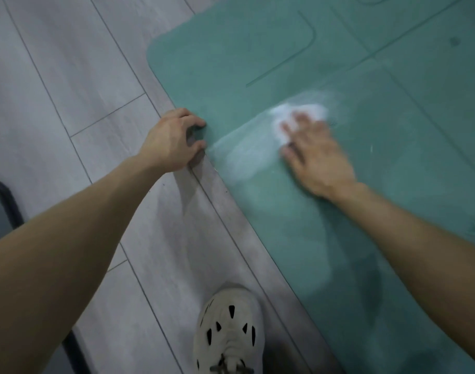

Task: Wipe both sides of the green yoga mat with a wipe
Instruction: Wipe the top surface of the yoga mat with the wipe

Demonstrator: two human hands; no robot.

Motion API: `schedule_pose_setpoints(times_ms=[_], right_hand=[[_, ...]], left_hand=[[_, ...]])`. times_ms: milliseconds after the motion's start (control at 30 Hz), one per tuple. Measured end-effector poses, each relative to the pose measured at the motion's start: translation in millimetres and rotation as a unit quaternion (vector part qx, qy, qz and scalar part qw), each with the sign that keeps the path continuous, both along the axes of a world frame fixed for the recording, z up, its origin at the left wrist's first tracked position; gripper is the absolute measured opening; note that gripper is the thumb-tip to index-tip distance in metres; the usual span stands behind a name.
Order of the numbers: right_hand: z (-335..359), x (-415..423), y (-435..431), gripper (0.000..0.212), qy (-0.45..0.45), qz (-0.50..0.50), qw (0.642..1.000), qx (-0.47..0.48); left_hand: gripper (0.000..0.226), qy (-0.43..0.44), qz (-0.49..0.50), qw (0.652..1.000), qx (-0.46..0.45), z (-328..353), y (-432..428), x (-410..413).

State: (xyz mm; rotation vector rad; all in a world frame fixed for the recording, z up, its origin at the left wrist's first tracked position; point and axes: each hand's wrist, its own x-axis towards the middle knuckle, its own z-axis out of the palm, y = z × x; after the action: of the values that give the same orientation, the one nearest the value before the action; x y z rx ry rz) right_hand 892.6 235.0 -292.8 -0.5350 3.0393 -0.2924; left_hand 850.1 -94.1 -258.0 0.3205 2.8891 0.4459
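Mat point(406, 130) lies flat on the floor point(55, 76), filling 12 to 5 o'clock. Left hand point(174, 139) curls its fingers on the mat's edge. At its 3 o'clock, right hand point(314, 155) presses the wipe point(298, 113) down with straight fingers, pretty blurry. Shoe point(228, 333) at 6.

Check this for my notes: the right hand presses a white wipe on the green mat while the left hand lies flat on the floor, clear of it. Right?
No: in the head view the left hand grips the edge of the green mat. The right hand presses the white wipe on it.
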Motion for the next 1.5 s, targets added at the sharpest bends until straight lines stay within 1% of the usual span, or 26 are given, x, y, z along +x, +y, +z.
schedule_pose_setpoints(times_ms=[33, 67, 100, 167, 233, 267, 300, 333, 400, 467, 500, 533, 567, 633, 667, 733, 767, 833, 933, 1000, 1067, 1167, 1233, 1333, 1433, 1500], right_hand=[[3.1, -10.7, 9.6, 0.069, -0.007, -0.132, 0.991, -0.002], [1.9, -14.1, 1.7, 0.074, -0.021, -0.208, 0.978, -0.008], [-0.2, -11.5, -24.2, 0.078, -0.027, -0.212, 0.977, -0.013], [-2.2, 9.2, -91.2, 0.076, -0.026, -0.052, 0.998, -0.028], [-5.2, 30.0, -126.2, 0.070, -0.041, 0.144, 0.988, -0.032], [-4.7, 30.2, -121.0, 0.068, -0.039, 0.193, 0.980, -0.021], [-4.5, 20.7, -102.5, 0.067, -0.019, 0.199, 0.980, -0.019], [-6.6, 6.4, -76.4, 0.069, -0.006, 0.156, 0.988, -0.022], [-6.4, -24.8, -10.6, 0.076, -0.017, -0.025, 1.000, -0.009], [-1.2, -45.1, 39.9, 0.084, -0.040, -0.205, 0.978, -0.010], [0.3, -43.7, 42.1, 0.086, -0.046, -0.245, 0.968, -0.022], [1.4, -32.7, 28.4, 0.087, -0.045, -0.248, 0.967, -0.027], [-0.1, -11.4, 7.8, 0.086, -0.036, -0.210, 0.977, -0.031], [0.5, 51.4, -34.5, 0.082, -0.039, -0.054, 0.997, -0.042], [2.3, 80.5, -46.1, 0.081, -0.051, 0.024, 0.998, -0.040], [7.8, 101.5, -38.8, 0.079, -0.059, 0.103, 0.993, -0.019], [9.5, 91.6, -22.6, 0.077, -0.057, 0.099, 0.993, -0.006], [9.4, 45.8, 23.5, 0.077, -0.043, -0.018, 0.998, 0.031], [11.9, -34.3, 100.9, 0.086, -0.054, -0.251, 0.966, 0.041], [7.2, -51.3, 103.4, 0.091, -0.063, -0.307, 0.949, 0.007], [2.4, -18.9, 61.3, 0.093, -0.042, -0.295, 0.954, -0.015], [7.3, 78.5, -10.0, 0.090, -0.051, -0.166, 0.984, -0.034], [6.4, 102.3, -15.5, 0.085, -0.056, -0.114, 0.991, -0.048], [-4.3, 29.9, 27.2, 0.078, -0.031, -0.172, 0.985, -0.010], [-1.9, -73.1, 73.7, 0.081, -0.077, -0.262, 0.962, 0.007], [-2.3, -95.4, 77.3, 0.085, -0.092, -0.293, 0.952, -0.003]], left_hand=[[0.036, 0.003, -0.004, 1.000, -0.003, -0.5, 0.1, -1.6], [0.033, 0.005, -0.007, 1.000, -0.006, -1.1, -0.9, -2.5], [0.033, 0.007, -0.010, 1.000, -0.006, -1.7, -2.0, -2.2], [0.034, 0.017, -0.007, 1.000, -0.002, 0.0, -3.1, -0.5], [0.031, 0.032, -0.005, 0.999, -0.010, 2.9, -3.2, 0.4], [0.031, 0.035, -0.006, 0.999, -0.015, 4.6, -2.5, 1.3], [0.033, 0.033, -0.005, 0.999, -0.020, 6.0, -1.4, 2.2], [0.034, 0.026, -0.004, 0.999, -0.027, 7.0, -0.2, 2.1], [0.036, 0.009, -0.001, 0.999, -0.039, 7.0, -0.2, -0.2], [0.034, 0.002, 0.011, 0.999, -0.048, 6.9, -0.5, -5.1], [0.032, 0.006, 0.013, 0.998, -0.054, 7.4, 1.0, -9.0], [0.029, 0.011, 0.009, 0.998, -0.055, 8.5, 5.3, -13.3], [0.028, 0.014, 0.000, 0.999, -0.047, 9.4, 13.8, -18.3], [0.030, 0.014, -0.037, 0.999, -0.014, 7.7, 38.3, -34.9], [0.037, 0.007, -0.061, 0.998, -0.002, 4.8, 53.5, -45.4], [0.056, -0.015, -0.093, 0.996, 0.001, -3.8, 81.3, -66.9], [0.063, -0.025, -0.102, 0.994, -0.007, -7.3, 93.3, -76.4], [0.068, -0.047, -0.117, 0.992, -0.022, -11.4, 114.0, -90.6], [0.064, -0.062, -0.128, 0.989, -0.047, -16.7, 133.9, -99.1], [0.057, -0.050, -0.108, 0.991, -0.055, -23.0, 138.0, -101.0], [0.056, -0.030, -0.094, 0.993, -0.057, -28.6, 139.8, -96.0], [0.060, 0.010, -0.089, 0.995, -0.049, -33.6, 144.3, -90.6], [0.062, 0.020, -0.095, 0.994, -0.053, -38.9, 144.8, -88.6], [0.066, 0.021, -0.102, 0.992, -0.068, -44.4, 141.6, -90.4], [0.066, -0.002, -0.113, 0.991, -0.076, -45.1, 140.5, -96.0], [0.066, -0.010, -0.119, 0.989, -0.082, -43.5, 139.9, -97.8]])
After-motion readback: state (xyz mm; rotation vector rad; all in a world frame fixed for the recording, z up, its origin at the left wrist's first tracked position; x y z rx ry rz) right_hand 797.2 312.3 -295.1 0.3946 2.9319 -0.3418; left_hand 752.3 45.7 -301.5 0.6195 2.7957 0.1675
